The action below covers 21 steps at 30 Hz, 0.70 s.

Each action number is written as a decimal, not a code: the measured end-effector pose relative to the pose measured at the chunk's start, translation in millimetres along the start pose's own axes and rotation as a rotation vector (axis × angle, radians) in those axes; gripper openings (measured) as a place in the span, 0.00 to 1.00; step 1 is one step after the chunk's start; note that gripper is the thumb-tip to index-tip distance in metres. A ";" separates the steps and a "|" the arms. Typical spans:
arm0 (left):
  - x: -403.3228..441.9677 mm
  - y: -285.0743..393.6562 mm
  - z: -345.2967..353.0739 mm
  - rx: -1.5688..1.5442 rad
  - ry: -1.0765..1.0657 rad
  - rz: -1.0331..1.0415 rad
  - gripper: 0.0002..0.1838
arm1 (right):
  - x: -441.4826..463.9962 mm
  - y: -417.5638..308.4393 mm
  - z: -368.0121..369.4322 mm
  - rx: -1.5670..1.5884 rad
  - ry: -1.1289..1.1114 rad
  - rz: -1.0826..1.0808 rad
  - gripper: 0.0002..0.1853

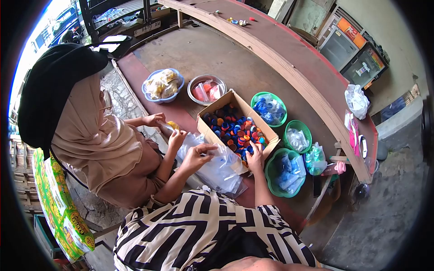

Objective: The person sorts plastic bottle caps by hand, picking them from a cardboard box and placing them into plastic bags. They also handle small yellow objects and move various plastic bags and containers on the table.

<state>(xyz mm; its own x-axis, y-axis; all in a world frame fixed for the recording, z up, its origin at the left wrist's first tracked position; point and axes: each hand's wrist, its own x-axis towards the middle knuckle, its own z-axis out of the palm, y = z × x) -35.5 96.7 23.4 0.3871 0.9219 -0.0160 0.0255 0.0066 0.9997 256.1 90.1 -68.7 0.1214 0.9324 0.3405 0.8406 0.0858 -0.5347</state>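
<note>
A cardboard box (215, 135) of loose bottle caps (238, 131), mostly blue, orange and red, stands in front of me. My right hand (255, 156) reaches over its near right corner, fingers apart and touching the caps. To the left of the box, my left hand (197, 159) has its fingers curled at the edge of a clear plastic bag (221, 160). More clear plastic lies flat below that hand. Beside me on the left, another person (97, 149) holds a small clear bag with something yellow (172, 125) in both hands.
Beyond the box are a blue basket of filled bags (144, 89) and a metal bowl (222, 81) with red packets. On the right, green baskets (284, 121) hold bagged caps, with a teal basket (270, 184) nearer me. A raised wooden ledge (289, 65) curves along the far side.
</note>
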 end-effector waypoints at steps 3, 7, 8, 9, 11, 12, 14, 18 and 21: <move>-4.5 9.7 4.9 0.153 -0.032 0.065 0.17 | 2.9 -8.1 -3.4 0.420 0.022 0.100 0.23; -14.1 35.3 3.6 0.178 -0.159 0.027 0.18 | -1.8 -32.6 -11.5 0.629 0.053 0.046 0.20; -14.9 36.9 3.8 0.176 -0.165 0.023 0.18 | -5.1 -46.1 -19.2 0.673 0.054 0.065 0.19; -15.2 37.7 4.3 0.197 -0.155 0.034 0.19 | -6.0 -66.5 -32.3 0.665 0.057 0.042 0.19; -13.0 34.7 6.0 0.219 -0.149 0.044 0.19 | -8.9 -101.3 -52.4 0.661 0.065 -0.017 0.18; -11.5 30.0 7.5 0.238 -0.138 0.056 0.20 | -12.5 -114.4 -59.0 0.673 0.055 -0.058 0.18; -10.3 27.7 10.4 0.257 -0.134 0.066 0.20 | -19.5 -132.6 -68.9 0.632 -0.036 -0.171 0.20; -7.2 28.9 14.9 0.292 -0.127 0.082 0.22 | -15.9 -146.8 -73.7 0.413 -0.168 -0.380 0.20; -6.2 24.1 13.7 0.247 -0.105 0.046 0.23 | -7.8 -145.2 -71.4 0.425 -0.171 -0.350 0.16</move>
<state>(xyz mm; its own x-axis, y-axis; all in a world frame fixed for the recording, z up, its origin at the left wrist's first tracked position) -24.6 85.8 47.2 0.4863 0.8737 0.0145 0.2249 -0.1412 0.9641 170.8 45.3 61.5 -0.2427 0.8634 0.4424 0.5252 0.5003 -0.6883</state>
